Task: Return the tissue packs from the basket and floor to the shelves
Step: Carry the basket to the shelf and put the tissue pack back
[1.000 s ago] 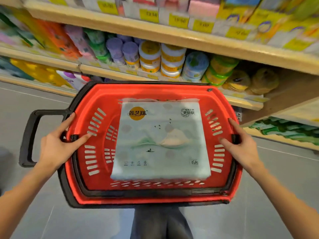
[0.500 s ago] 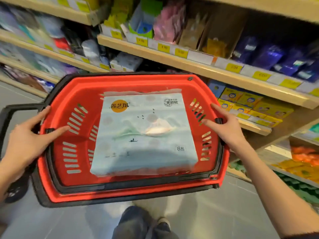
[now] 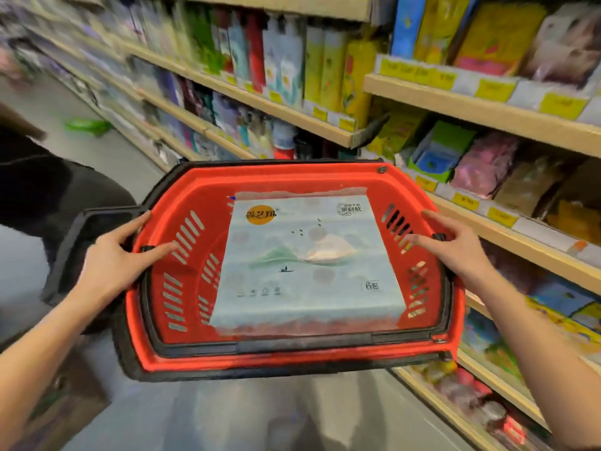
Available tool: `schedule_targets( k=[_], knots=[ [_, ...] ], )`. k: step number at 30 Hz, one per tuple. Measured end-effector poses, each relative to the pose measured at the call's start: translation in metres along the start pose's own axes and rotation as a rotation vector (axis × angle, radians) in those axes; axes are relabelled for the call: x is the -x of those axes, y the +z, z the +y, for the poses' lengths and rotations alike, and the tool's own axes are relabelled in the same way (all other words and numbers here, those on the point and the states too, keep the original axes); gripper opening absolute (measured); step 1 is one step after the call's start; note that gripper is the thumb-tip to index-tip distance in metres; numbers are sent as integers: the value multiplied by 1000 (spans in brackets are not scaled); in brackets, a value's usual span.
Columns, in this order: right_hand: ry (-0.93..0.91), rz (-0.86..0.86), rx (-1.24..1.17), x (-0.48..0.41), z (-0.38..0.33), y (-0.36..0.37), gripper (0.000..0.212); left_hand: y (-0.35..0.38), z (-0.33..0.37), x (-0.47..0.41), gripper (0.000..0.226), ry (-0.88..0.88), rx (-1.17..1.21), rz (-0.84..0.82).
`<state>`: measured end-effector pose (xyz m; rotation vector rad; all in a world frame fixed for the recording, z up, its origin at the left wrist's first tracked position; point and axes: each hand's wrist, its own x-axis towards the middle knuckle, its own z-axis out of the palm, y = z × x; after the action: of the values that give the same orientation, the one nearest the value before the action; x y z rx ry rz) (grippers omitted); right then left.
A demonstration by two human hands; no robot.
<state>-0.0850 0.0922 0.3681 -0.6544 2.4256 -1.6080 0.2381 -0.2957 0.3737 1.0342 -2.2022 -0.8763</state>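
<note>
the red basket (image 3: 294, 180) is gripped at its side rims, the left hand (image 3: 118, 255) and right hand (image 3: 455, 245) each with fingers curled over an edge. the tissue pack (image 3: 309, 265) lies flat inside, midway between both hands, shelves (image 3: 487, 112) at the right.

Both forearms bare, no sleeves showing.

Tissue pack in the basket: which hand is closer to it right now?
Right, narrowly. The right hand grips the basket rim with its thumb reaching in toward the tissue pack. The left hand grips the opposite rim, with a wider stretch of red wall between it and the pack.
</note>
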Motion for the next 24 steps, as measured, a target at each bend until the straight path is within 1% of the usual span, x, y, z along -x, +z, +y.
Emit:
schedule_targets(
  k=[4, 6, 8, 10, 16, 18, 20, 24],
  knots=[
    [-67, -72, -77, -44, -35, 47, 70, -42, -9, -28, 89, -30, -46, 67],
    [-88, -95, -107, -70, -50, 68, 65, -59, -14, -42, 88, -47, -46, 94],
    [-96, -131, -145, -94, -63, 84, 60, -71, -18, -53, 77, -57, -18, 107],
    [-107, -164, -165, -120, -72, 102, 59, -80, -19, -63, 68, -62, 21, 116],
    [-196, -227, -221, -208, -85, 158, 56, -83, -23, -98, 65, -135, 33, 170],
    [-214, -306, -220, -248, -93, 177, 57, -79, -26, -117, 73, -171, 10, 229],
    [-237, -345, -216, -267, -93, 189, 59, -79, -26, -122, 78, -193, -20, 208],
    [-276, -427, -209, -330, -113, 223, 65, -71, -29, -146, 72, -281, -65, 290]
  ],
)
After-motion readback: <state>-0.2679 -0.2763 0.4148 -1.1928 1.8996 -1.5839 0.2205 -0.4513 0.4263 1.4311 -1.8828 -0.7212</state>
